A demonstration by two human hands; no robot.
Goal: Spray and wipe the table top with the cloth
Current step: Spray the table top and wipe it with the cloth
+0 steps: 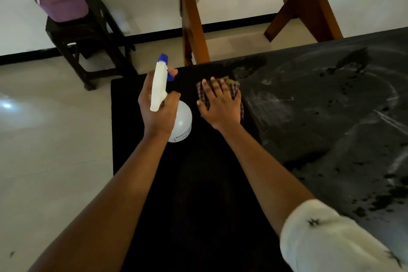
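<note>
Left hand [157, 106] gripping spray bottle [181, 122], flat right hand [220, 104] hiding most of cloth [234, 88], table [331, 117]

Table top [331, 117]: dark, hard, matt grey with chalky streaks, and wet black speckles and patches. On it, the cloth [234, 89] is soft checked woven fabric. Above its left end, the spray bottle [182, 122] is smooth translucent white plastic with a blue plastic nozzle [163, 58]. Beyond it, the chair [194, 28] has polished brown wood and matt beige upholstery. Left of it, the floor [55, 161] is glossy pale tile.
</note>
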